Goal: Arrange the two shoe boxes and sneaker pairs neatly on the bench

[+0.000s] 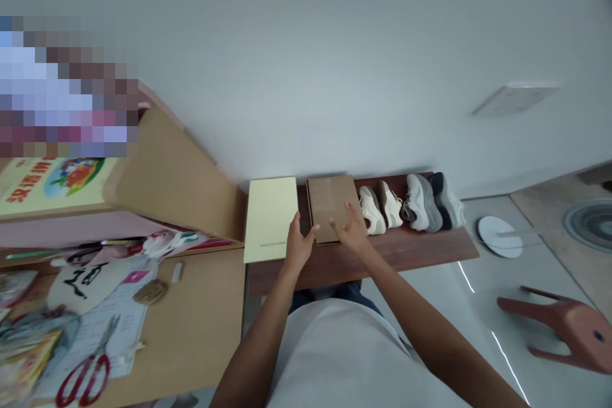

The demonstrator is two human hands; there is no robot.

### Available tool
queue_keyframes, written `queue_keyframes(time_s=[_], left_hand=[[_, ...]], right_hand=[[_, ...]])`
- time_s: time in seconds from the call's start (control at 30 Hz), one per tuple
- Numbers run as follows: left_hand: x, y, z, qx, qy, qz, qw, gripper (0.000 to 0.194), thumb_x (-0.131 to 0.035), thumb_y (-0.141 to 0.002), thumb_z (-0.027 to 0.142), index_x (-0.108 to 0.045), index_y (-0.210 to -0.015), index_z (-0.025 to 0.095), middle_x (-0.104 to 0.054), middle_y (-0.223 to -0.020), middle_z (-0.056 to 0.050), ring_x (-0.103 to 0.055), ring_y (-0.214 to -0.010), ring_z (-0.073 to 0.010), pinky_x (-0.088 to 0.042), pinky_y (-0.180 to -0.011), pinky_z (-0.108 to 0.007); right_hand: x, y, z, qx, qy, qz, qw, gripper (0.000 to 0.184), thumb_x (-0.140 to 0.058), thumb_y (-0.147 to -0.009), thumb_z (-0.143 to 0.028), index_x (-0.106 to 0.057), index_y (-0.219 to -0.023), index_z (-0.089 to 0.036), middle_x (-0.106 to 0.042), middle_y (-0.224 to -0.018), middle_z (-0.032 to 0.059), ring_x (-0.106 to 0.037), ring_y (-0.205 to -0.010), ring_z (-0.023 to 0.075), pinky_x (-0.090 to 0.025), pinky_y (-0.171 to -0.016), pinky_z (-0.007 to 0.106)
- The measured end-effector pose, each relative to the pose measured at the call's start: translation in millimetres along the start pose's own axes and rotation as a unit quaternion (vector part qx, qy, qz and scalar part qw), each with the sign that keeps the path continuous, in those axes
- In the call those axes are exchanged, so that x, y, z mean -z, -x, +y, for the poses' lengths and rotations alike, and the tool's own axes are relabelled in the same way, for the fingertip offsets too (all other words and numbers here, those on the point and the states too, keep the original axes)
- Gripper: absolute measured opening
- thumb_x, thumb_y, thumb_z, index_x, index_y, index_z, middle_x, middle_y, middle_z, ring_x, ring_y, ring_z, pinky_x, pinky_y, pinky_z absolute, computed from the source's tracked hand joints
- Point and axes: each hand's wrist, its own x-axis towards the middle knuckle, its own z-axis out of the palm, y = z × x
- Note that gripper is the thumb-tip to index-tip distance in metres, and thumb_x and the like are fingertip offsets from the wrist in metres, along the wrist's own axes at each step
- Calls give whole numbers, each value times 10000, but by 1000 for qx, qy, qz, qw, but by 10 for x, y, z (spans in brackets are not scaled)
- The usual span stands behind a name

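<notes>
Our brown box (325, 194) lies on the bench (392, 248), between the yellow box (272, 210) and the white shoes (371, 210), its long axis seeming to run from the wall edge toward the near edge. Our right hand (354, 233) is nearer, over its near right corner; our left hand (299, 248) is by its near left corner, beside the yellow box. Both have fingers and thumb spread, pinching nothing; we cannot tell whether either touches cardboard. The yellow box seems to read "MEIZHIYUAN" along its near edge; the carton (169, 172) at left bears red characters too partial to read.
</notes>
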Motion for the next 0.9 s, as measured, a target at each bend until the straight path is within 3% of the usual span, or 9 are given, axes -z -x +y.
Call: queue_keyframes(time_s=[0.1,0.27,0.47,0.63,0.9], left_hand=[[-282,-49,-164,52,27,-34,998,835,-678,-870,555,-370,-1539,160,-390,-1602,-213,-382,-1487,-315,-319,-1210,-452],[-528,-183,-341,113,10,-19,993,882,-720,-850,504,-341,-1551,125,-315,-1638,-218,-298,-1529,-304,-233,-1249,-414],[-654,-281,-449,172,51,-2,984,886,-754,-814,528,-408,-1517,116,-454,-1557,-224,-423,-1464,-315,-304,-1216,-408],[-709,-284,-558,203,156,-3,967,640,-712,-848,544,-600,-1369,189,-628,-1411,-155,-562,-1351,-289,-414,-1146,-405],[-782,-242,-571,240,258,27,935,590,-749,-837,502,-638,-1351,235,-688,-1338,-103,-622,-1280,-264,-454,-1125,-403]], right_hand=[[67,-50,252,-28,15,3,999,925,-526,-862,-731,-389,-1523,-99,-359,-1598,238,-279,-1518,373,-266,-1215,579],[113,-153,517,-81,37,-12,996,844,-573,-871,-574,-373,-1522,-75,-343,-1602,244,-264,-1521,381,-255,-1215,577],[102,-265,617,-123,62,-54,989,869,-597,-866,-477,-291,-1555,-46,-348,-1593,263,-274,-1519,377,-273,-1206,549],[130,-334,599,-144,74,-82,983,912,-604,-867,-464,-236,-1575,-22,-372,-1579,269,-323,-1500,371,-287,-1210,499],[176,-371,540,-163,75,-111,978,1017,-672,-832,-494,-206,-1583,9,-338,-1585,302,-330,-1494,398,-282,-1216,487]])
